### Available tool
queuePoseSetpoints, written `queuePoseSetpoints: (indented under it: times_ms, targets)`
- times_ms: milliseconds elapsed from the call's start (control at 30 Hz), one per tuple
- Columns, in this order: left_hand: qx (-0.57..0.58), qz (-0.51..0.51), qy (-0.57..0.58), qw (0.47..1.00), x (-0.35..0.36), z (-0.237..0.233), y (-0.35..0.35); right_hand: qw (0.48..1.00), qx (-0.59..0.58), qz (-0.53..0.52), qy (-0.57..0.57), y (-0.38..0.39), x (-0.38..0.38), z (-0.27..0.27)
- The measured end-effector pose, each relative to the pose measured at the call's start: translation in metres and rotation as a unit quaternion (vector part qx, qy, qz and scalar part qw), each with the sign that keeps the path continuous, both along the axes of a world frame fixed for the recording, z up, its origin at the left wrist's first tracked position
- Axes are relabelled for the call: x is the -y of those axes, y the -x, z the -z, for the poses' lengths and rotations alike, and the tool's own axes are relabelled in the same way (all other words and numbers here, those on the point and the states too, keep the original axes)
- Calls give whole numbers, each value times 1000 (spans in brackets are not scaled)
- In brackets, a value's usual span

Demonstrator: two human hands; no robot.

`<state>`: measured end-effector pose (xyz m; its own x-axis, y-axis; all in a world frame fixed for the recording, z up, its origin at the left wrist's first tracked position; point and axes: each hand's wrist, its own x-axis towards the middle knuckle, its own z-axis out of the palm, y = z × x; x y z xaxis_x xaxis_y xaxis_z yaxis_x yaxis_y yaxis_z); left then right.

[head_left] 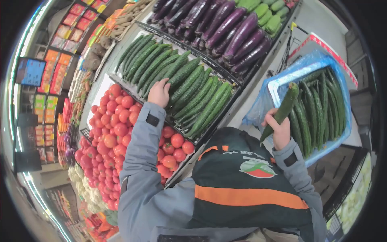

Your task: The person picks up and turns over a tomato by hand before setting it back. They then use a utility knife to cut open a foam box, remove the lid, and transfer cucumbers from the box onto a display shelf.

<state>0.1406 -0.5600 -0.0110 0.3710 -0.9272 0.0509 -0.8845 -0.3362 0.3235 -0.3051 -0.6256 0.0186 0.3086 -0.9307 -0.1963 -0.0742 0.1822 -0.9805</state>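
Dark apron with orange stripe (250,197) nearest. Right hand (279,128) clenched round single cucumber (287,104), tilted, at near-left side of blue-lined box (275,89); boxed cucumbers (320,109) inside. Left hand (159,93) on display cucumbers (191,86), fingers curled, can't tell if gripping one. Tomatoes (109,141) left of and below that row. Farther: eggplants (213,28) behind black divider, green vegetables (264,16) beside them.

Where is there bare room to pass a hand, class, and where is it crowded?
Bare: the pale strip between the cucumbers and the blue bag, and a pale patch between the cucumbers and root vegetables. Crowded: the tomatoes, the eggplants, the cucumbers under the left hand.
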Motion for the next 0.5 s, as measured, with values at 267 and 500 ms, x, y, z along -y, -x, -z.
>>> queuePoseSetpoints:
  times_ms: [267, 500]
  targets:
    - [-180, -128, 143, 965, -19, -35, -62, 1000, 23, 14, 9, 10, 3, 6]
    - [-356, -283, 242, 857, -25, -72, -120, 999, 33, 38, 16, 4, 0, 14]
